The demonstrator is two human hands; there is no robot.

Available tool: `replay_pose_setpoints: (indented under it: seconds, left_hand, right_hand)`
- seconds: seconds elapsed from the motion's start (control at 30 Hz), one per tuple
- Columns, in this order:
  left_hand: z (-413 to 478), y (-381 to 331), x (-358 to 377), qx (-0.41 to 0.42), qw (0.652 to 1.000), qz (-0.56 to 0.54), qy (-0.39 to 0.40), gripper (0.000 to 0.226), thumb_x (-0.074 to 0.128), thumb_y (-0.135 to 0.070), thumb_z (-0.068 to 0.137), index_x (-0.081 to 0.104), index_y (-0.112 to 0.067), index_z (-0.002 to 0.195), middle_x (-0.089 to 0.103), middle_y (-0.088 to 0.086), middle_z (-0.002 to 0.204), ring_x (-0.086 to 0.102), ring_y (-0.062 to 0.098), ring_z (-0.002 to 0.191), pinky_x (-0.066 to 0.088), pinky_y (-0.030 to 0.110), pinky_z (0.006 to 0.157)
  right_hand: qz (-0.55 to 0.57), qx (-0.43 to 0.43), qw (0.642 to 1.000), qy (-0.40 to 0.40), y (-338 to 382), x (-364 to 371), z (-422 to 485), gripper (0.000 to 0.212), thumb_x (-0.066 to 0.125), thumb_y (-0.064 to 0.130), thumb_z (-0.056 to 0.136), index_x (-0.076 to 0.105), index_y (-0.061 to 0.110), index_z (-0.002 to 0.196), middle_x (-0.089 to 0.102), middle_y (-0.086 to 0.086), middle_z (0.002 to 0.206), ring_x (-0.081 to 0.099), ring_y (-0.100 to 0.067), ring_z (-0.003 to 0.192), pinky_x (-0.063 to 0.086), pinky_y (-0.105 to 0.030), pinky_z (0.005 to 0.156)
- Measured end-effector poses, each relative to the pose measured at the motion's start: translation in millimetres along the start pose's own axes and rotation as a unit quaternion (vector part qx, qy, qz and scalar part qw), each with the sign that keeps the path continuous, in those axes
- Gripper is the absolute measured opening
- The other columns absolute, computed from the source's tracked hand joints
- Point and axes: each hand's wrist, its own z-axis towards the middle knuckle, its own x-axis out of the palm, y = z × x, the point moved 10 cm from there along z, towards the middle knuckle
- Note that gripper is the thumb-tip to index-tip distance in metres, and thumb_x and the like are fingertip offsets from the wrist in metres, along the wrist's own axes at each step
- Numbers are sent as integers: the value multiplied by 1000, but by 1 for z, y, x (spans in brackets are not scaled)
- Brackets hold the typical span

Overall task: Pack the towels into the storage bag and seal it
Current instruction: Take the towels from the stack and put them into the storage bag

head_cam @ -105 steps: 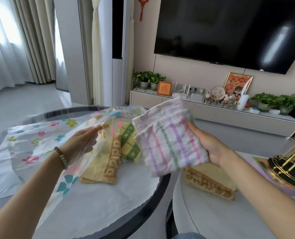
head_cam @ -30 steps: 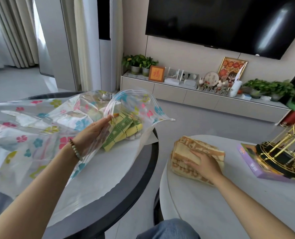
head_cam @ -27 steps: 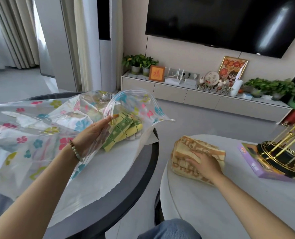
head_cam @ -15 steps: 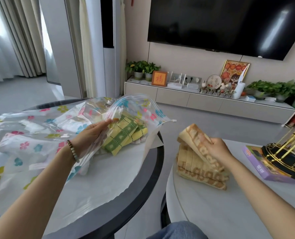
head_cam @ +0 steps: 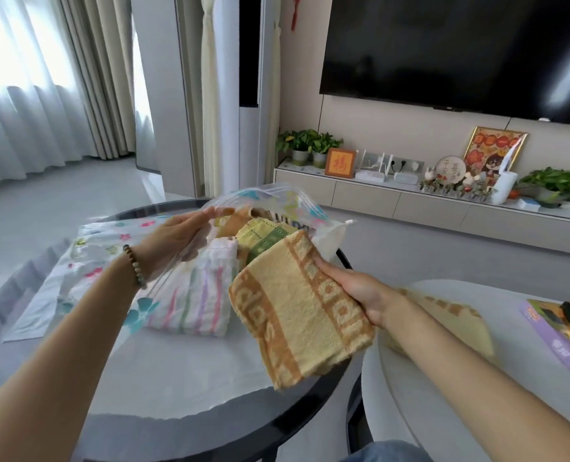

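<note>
A dark-rimmed round glass table (head_cam: 190, 438) on the left is carrying a white sheet (head_cam: 163, 375) and the flowered storage bag (head_cam: 103, 258); a white round table (head_cam: 476, 411) on the right is carrying a yellow towel (head_cam: 450, 321) and a purple box (head_cam: 556, 335)

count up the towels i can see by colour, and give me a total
Yellow with orange bands: 2, one in the right hand at, one on the white table at
Green-yellow check: 1
White with pastel stripes: 1
Orange, partly hidden in the bag: 1
Total: 5
</note>
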Motion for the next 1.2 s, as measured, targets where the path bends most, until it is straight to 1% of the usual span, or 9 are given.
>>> replay_pose_setpoints:
  seconds: [0.27,0.47,0.57,0.63,0.7,0.77,0.87,0.97,1.2]
  left_hand:
    - [-6,-12,-29,2,1000,12,27,32,47,-54,82,72,-36,91,46,-8,65,38,5,58,36,14,47]
    - [-4,-9,-33,18,999,-11,25,33,48,-51,84,70,-30,96,50,4,90,39,21,77,30,22,62]
    - [-4,-2,-30,17,999,-18,41,36,46,-50,83,69,-30,102,50,4,76,41,18,63,31,19,56]
    - [-3,-2,-28,20,998,-27,44,32,45,-47,84,72,-33,96,40,4,67,31,10,54,26,20,48]
    - [-3,-2,-25,24,998,-33,51,32,45,-47,84,72,-35,96,34,9,74,25,13,56,24,23,49]
    - [-3,-3,-23,32,997,-40,59,33,43,-45,85,71,-34,100,32,9,75,24,14,55,23,21,47]
    - [-3,-2,-22,37,996,-61,52,36,45,-42,87,69,-21,102,40,14,94,27,21,68,20,27,54]
    - [-3,-8,-18,59,995,-61,57,37,44,-35,91,66,-8,105,28,5,54,25,9,43,19,19,40]
    - [1,2,-17,39,995,-81,32,35,40,-31,96,62,-13,115,26,-7,51,20,5,42,13,22,40]
  right_hand:
    - [58,2,994,96,7,135,72,40,54,50,88,74,16,88,75,-4,87,72,-18,78,58,-27,68]
    - [-15,-142,979,-143,11,109,103,41,49,38,95,53,12,127,58,-12,131,59,-25,111,49,-38,94]
    - [-263,-320,892,-180,14,113,82,56,48,41,94,33,22,145,27,-5,154,27,-21,141,27,-35,112]
    - [-466,-420,770,-117,-2,146,70,63,47,50,91,25,33,147,10,-3,160,0,-23,147,5,-45,118]
    - [-622,-455,636,-34,-33,177,69,65,45,63,86,24,43,145,2,2,160,-15,-27,146,-18,-52,113]
    - [-689,-434,580,24,-55,188,82,67,44,68,83,22,49,144,-7,7,159,-23,-28,143,-26,-54,108]
    - [-705,-371,604,13,-54,185,117,61,40,69,84,23,55,141,-16,17,155,-29,-27,142,-18,-60,110]
    - [-707,-322,630,2,-41,184,152,57,42,66,85,30,55,139,-8,17,159,-25,-27,143,-18,-62,109]
    - [-704,-285,650,7,-24,185,181,59,40,69,84,32,50,139,2,8,161,-25,-23,143,-20,-60,108]
